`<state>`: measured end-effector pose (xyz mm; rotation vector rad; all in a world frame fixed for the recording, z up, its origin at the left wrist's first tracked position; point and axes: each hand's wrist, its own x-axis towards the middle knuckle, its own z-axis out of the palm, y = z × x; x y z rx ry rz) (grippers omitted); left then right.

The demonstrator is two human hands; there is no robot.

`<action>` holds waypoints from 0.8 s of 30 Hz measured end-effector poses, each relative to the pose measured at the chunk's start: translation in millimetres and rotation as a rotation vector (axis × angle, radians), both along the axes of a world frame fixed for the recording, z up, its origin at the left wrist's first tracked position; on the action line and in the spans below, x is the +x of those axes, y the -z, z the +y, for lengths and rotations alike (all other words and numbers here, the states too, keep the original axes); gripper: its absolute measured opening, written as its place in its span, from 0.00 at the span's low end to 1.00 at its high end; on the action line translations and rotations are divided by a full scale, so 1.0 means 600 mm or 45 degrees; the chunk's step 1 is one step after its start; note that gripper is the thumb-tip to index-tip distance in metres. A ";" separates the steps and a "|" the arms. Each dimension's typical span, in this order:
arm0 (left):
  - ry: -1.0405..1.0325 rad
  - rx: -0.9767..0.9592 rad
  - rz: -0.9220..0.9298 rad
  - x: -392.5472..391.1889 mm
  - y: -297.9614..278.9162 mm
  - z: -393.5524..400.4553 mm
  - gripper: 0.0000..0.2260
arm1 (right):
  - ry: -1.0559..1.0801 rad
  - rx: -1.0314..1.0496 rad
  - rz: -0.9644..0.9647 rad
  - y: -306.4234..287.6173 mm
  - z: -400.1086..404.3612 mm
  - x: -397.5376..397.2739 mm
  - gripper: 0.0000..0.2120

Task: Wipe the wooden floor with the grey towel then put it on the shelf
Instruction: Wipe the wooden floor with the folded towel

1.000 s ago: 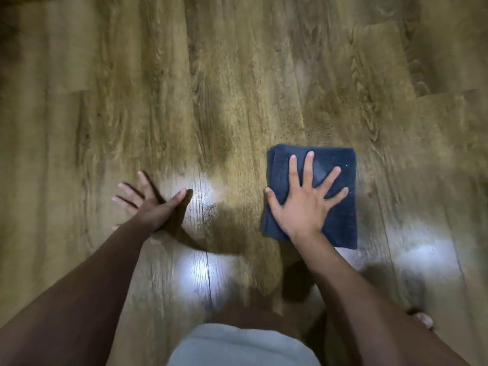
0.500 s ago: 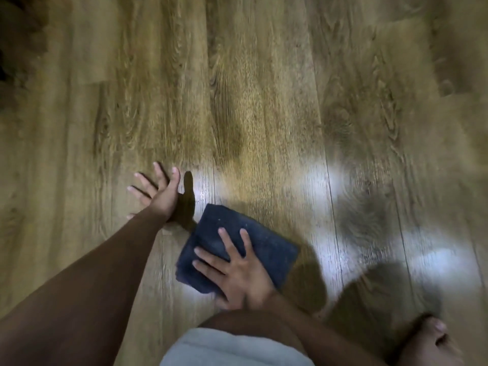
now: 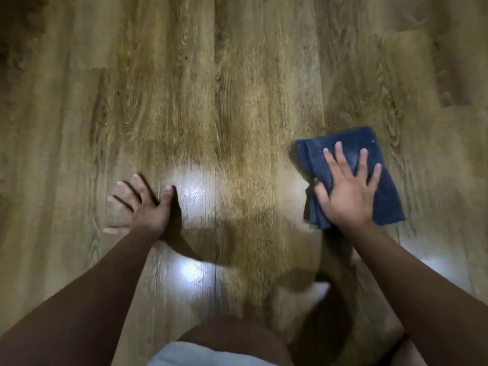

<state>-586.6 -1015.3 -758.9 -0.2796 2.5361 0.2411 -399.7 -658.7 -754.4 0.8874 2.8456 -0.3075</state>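
The folded dark grey-blue towel (image 3: 353, 143) lies flat on the wooden floor (image 3: 237, 88) at the right. My right hand (image 3: 346, 191) presses down on it with fingers spread straight, covering its near half. My left hand (image 3: 142, 207) rests flat on the bare floor at the left, fingers splayed, well apart from the towel. No shelf is in view.
My knee (image 3: 232, 336) and the edge of pale shorts (image 3: 200, 355) show at the bottom centre. Bright light reflections (image 3: 195, 191) lie on the planks between my hands. A dark patch (image 3: 15, 27) sits at the top left corner.
My right hand has swept the towel from near my knee, close to my left hand, out to the right and forward. My left hand stays planted on the floor.
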 end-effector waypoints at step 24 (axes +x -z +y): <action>-0.173 0.017 0.606 -0.041 0.022 0.048 0.31 | -0.821 -0.179 -0.035 -0.007 -0.331 -0.069 0.32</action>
